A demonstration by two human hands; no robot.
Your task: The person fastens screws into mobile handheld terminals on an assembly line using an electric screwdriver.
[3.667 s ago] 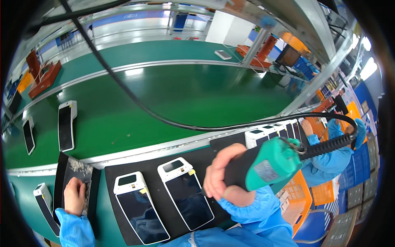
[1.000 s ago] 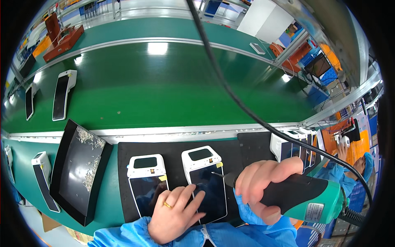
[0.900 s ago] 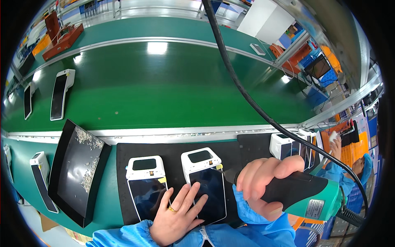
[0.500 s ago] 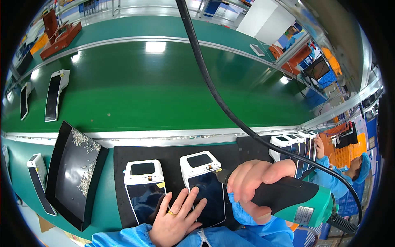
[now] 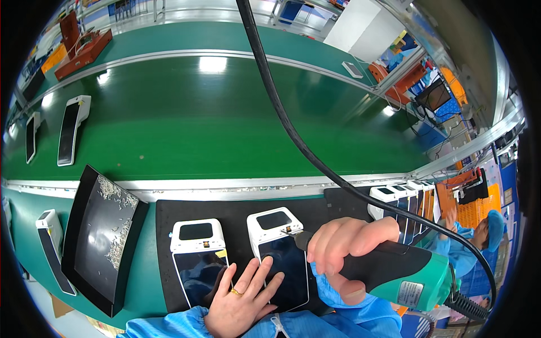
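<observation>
An electric screwdriver (image 5: 414, 273), green and black, is gripped in my right hand (image 5: 350, 245). Its tip points left and meets the upper part of a white handheld payment terminal (image 5: 287, 262) with a dark screen. My left hand (image 5: 241, 298) lies with fingers spread on the lower part of that terminal and reaches over the edge of a second such terminal (image 5: 197, 270) to its left. Both devices lie face up on a black mat (image 5: 236, 211). Fingers and screwdriver nose partly hide the screw spot.
Left of the mat, a black tray (image 5: 96, 248) holds many small screws, with another terminal (image 5: 55, 248) beside it. Two terminals sit on the green conveyor belt (image 5: 225, 129). A black cable (image 5: 293, 135) crosses overhead. Rightward, several terminals (image 5: 389, 197) stand near a co-worker (image 5: 468, 242).
The two terminals on the belt have shifted slightly left. The screwdriver's body has dipped and moved slightly left with my right hand. The co-worker's hand has drawn away from the right-hand terminals.
</observation>
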